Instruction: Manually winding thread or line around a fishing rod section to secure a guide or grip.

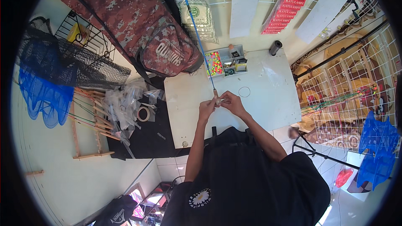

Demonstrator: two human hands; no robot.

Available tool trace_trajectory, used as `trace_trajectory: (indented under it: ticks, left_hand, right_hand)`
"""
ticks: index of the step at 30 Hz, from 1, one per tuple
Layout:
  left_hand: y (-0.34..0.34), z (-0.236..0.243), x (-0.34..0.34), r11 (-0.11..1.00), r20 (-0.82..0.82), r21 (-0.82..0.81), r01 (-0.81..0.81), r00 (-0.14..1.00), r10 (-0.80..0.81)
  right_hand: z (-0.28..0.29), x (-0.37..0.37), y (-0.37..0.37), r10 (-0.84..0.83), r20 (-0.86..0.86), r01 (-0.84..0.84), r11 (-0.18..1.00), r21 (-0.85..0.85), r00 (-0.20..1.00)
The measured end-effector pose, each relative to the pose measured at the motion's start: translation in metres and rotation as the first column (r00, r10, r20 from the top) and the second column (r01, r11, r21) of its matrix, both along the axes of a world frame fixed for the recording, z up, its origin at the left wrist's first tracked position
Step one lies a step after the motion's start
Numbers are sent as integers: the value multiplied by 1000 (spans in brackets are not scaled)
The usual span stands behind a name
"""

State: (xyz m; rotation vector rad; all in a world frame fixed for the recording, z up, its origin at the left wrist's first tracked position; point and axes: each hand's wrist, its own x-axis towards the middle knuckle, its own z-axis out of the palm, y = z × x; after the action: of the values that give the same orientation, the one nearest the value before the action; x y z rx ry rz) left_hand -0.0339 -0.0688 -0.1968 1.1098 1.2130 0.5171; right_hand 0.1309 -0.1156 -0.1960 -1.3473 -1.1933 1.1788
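Note:
A thin blue fishing rod [200, 37] slants up and away from my hands, out past the top edge of the picture. My left hand [207, 109] is closed around its short, pale handle [216, 93] at the near end. From the other side, my right hand [233, 104] pinches at the handle's lower part, where something small and light-coloured shows between the fingers. The fingers hide most of that piece. Both hands are above the near part of a white tabletop [268, 100]. A thin dark ring [244, 91] lies on it, right of the hands.
Beyond the hands stands a compartment box [231, 72] with bright floats and small packs. A black cylinder [275, 47] stands far right. At left are a tape roll [143, 114], plastic bags [121, 104] and a camouflage bag [125, 12]. A wire grid [339, 96] hangs at right.

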Motion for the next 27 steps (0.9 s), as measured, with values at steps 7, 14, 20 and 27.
trace_trajectory:
  ticks: [7, 14, 20, 27]
  left_hand:
    - [-13, 13, -4, 987, 146, 134, -89, 987, 70]
    - [-10, 3, -9, 980, 228, 186, -73, 973, 29]
    - [-5, -4, -8, 979, 133, 183, -94, 989, 70]
    - [4, 1, -6, 977, 79, 200, -70, 995, 55]
  right_hand:
    - [3, -2, 3, -30, 21, 31, 999, -10, 999]
    - [4, -5, 6, -19, -39, 16, 997, -79, 999]
    - [-3, -2, 9, -52, -9, 51, 993, -104, 999]
    - [-55, 40, -12, -340, 661, 372, 923, 99, 669]
